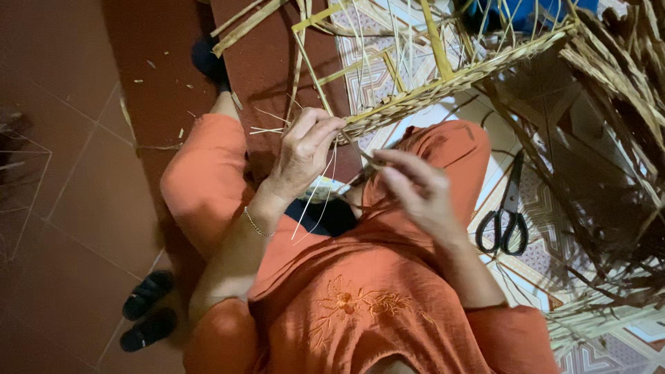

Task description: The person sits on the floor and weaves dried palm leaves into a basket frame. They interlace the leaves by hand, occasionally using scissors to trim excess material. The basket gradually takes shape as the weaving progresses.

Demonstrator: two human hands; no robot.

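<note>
Seen from the head camera: left hand pinching the corner of a woven straw basket rim, fingers pressed together on it, pale thin strands trailing down from that grip over the orange-clad lap. Right hand just beside it, fingertips closed on a thin dark strand, near the same corner of the rim. Off to the right, black scissors lying on a patterned mat, well apart from both hands; black sandals on the red tile floor.
</note>
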